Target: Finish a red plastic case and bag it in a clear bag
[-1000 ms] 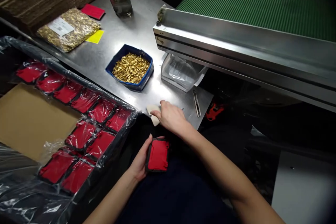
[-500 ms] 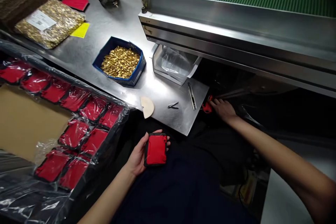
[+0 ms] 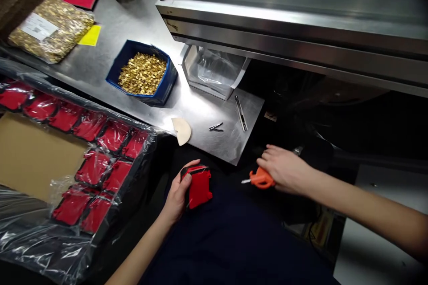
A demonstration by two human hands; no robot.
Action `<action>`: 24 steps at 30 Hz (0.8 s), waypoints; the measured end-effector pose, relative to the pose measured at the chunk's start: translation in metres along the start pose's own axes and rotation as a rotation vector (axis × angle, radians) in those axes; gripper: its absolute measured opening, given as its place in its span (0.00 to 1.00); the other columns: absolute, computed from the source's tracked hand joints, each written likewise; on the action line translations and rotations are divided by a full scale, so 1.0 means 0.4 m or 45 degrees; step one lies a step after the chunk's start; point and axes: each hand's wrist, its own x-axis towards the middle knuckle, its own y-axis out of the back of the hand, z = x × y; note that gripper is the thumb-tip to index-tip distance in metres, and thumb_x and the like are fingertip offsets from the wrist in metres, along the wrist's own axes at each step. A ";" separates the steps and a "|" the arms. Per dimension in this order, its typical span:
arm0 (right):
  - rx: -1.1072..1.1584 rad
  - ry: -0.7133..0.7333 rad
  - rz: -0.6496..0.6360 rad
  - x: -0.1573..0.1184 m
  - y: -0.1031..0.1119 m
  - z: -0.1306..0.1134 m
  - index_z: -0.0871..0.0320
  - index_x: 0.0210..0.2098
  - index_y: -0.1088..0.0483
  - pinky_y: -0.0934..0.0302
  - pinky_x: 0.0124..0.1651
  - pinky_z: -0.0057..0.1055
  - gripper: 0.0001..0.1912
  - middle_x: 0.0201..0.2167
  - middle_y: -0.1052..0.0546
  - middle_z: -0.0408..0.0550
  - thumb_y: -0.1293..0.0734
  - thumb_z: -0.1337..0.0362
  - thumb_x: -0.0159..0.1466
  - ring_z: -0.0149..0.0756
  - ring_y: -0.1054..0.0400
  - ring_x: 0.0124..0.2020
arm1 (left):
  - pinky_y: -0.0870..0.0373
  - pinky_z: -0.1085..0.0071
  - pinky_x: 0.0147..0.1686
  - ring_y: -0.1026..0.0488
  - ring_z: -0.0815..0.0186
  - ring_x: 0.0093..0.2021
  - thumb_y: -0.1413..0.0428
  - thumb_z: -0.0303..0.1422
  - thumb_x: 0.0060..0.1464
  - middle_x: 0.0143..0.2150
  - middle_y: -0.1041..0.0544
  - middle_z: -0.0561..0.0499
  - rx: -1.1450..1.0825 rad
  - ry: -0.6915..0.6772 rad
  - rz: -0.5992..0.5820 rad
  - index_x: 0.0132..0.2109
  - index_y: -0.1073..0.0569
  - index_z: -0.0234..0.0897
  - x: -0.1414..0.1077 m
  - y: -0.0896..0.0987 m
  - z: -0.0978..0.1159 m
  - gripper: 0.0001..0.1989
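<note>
My left hand [image 3: 177, 193] grips a red and black case [image 3: 199, 188] above my lap, thumb on its upper left edge. The case is tilted, and its red face shows. To the right, my right hand [image 3: 282, 169] is closed on an orange-handled tool [image 3: 261, 178] whose short pale tip points left toward the case. A metal cutter [image 3: 240, 113], a small pair of nippers [image 3: 216, 127] and a beige half-round piece [image 3: 182, 131] lie on the metal table's near corner.
A blue bin [image 3: 142, 72] of gold-coloured metal parts and a clear-lined bin [image 3: 216, 71] stand on the metal table [image 3: 150, 22]. A metal conveyor frame [image 3: 284, 35] crosses the upper right. At left, a plastic-lined box holds many red cases [image 3: 95, 167].
My right hand has moved left and nearer to me, bringing the orange tool away from beyond the table corner. The case in my left hand has tilted. The view has shifted.
</note>
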 end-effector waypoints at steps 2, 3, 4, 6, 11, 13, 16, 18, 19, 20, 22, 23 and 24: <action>0.044 0.026 -0.100 0.000 0.041 -0.098 0.63 0.40 0.25 0.41 0.59 0.48 0.15 0.38 0.22 0.60 0.29 0.61 0.57 0.51 0.27 0.40 | 0.26 0.67 0.50 0.22 0.53 0.52 0.38 0.53 0.57 0.54 0.19 0.42 0.122 -0.039 -0.018 0.63 0.29 0.39 0.003 -0.001 0.000 0.34; 0.054 0.024 -0.155 0.006 0.062 -0.137 0.63 0.39 0.25 0.37 0.51 0.46 0.12 0.35 0.22 0.59 0.30 0.62 0.58 0.50 0.27 0.36 | 0.27 0.67 0.51 0.23 0.53 0.53 0.38 0.54 0.57 0.54 0.19 0.42 0.177 -0.053 -0.029 0.63 0.28 0.39 0.005 0.001 -0.002 0.33; 0.067 0.014 -0.203 0.015 0.081 -0.167 0.63 0.38 0.25 0.36 0.43 0.43 0.10 0.35 0.22 0.59 0.31 0.63 0.59 0.48 0.27 0.33 | 0.27 0.67 0.52 0.23 0.53 0.53 0.39 0.54 0.58 0.54 0.19 0.43 0.221 -0.061 -0.041 0.62 0.28 0.40 0.006 0.005 -0.004 0.33; 0.093 -0.025 -0.263 0.035 0.111 -0.201 0.63 0.37 0.25 0.41 0.32 0.38 0.09 0.34 0.21 0.58 0.32 0.64 0.60 0.46 0.26 0.30 | 0.27 0.68 0.50 0.23 0.55 0.51 0.40 0.55 0.59 0.53 0.19 0.44 0.268 -0.072 -0.064 0.62 0.27 0.40 0.008 0.014 -0.009 0.32; 0.133 -0.074 -0.292 0.054 0.147 -0.211 0.61 0.29 0.26 0.50 0.26 0.34 0.07 0.29 0.20 0.55 0.31 0.63 0.59 0.45 0.23 0.30 | 0.23 0.71 0.42 0.22 0.61 0.43 0.37 0.54 0.57 0.49 0.19 0.45 0.067 0.034 0.009 0.60 0.26 0.39 0.011 0.013 -0.009 0.31; 0.152 -0.102 -0.323 0.043 0.160 -0.219 0.60 0.26 0.27 0.53 0.24 0.34 0.06 0.26 0.21 0.54 0.31 0.63 0.57 0.46 0.23 0.28 | 0.21 0.69 0.38 0.21 0.60 0.40 0.36 0.52 0.57 0.48 0.18 0.45 -0.158 0.184 0.106 0.59 0.26 0.40 0.015 0.001 -0.002 0.30; 0.162 -0.208 -0.299 0.015 0.185 -0.248 0.59 0.29 0.26 0.57 0.23 0.36 0.05 0.25 0.21 0.52 0.31 0.63 0.56 0.45 0.25 0.24 | 0.18 0.63 0.37 0.19 0.59 0.36 0.41 0.51 0.62 0.44 0.17 0.41 -0.351 0.346 0.191 0.55 0.24 0.33 0.024 -0.020 0.013 0.27; 0.158 -0.258 -0.303 -0.003 0.199 -0.274 0.60 0.33 0.25 0.58 0.24 0.36 0.05 0.28 0.21 0.52 0.31 0.64 0.58 0.43 0.26 0.24 | 0.17 0.60 0.38 0.18 0.57 0.36 0.46 0.51 0.65 0.42 0.16 0.38 -0.408 0.393 0.214 0.52 0.23 0.28 0.029 -0.029 0.024 0.27; 0.154 -0.262 -0.319 -0.012 0.202 -0.286 0.60 0.35 0.25 0.58 0.24 0.36 0.06 0.30 0.20 0.54 0.31 0.65 0.59 0.42 0.26 0.25 | 0.16 0.60 0.39 0.18 0.56 0.37 0.48 0.51 0.66 0.43 0.16 0.38 -0.435 0.403 0.224 0.52 0.22 0.28 0.031 -0.032 0.028 0.28; 0.153 -0.253 -0.343 -0.019 0.202 -0.296 0.61 0.36 0.25 0.57 0.25 0.37 0.06 0.33 0.20 0.55 0.32 0.65 0.61 0.41 0.26 0.26 | 0.16 0.60 0.40 0.17 0.56 0.38 0.50 0.52 0.67 0.43 0.16 0.37 -0.453 0.400 0.230 0.52 0.22 0.28 0.032 -0.033 0.031 0.29; 0.155 -0.238 -0.369 -0.030 0.190 -0.306 0.61 0.38 0.24 0.56 0.26 0.37 0.06 0.37 0.20 0.57 0.33 0.66 0.63 0.42 0.25 0.29 | 0.16 0.60 0.42 0.17 0.56 0.41 0.51 0.52 0.67 0.45 0.16 0.37 -0.470 0.385 0.230 0.52 0.22 0.28 0.034 -0.031 0.031 0.30; 0.154 -0.249 -0.348 -0.034 0.177 -0.305 0.62 0.39 0.25 0.54 0.27 0.37 0.06 0.37 0.20 0.57 0.33 0.67 0.64 0.42 0.25 0.30 | 0.16 0.60 0.43 0.17 0.56 0.41 0.52 0.52 0.67 0.46 0.16 0.37 -0.472 0.382 0.224 0.52 0.22 0.28 0.033 -0.027 0.028 0.30; 0.151 -0.278 -0.306 -0.038 0.162 -0.299 0.62 0.39 0.25 0.52 0.29 0.37 0.07 0.37 0.20 0.58 0.33 0.67 0.64 0.43 0.26 0.31 | 0.17 0.60 0.43 0.17 0.55 0.42 0.51 0.52 0.67 0.47 0.16 0.37 -0.476 0.381 0.222 0.53 0.22 0.28 0.032 -0.021 0.024 0.30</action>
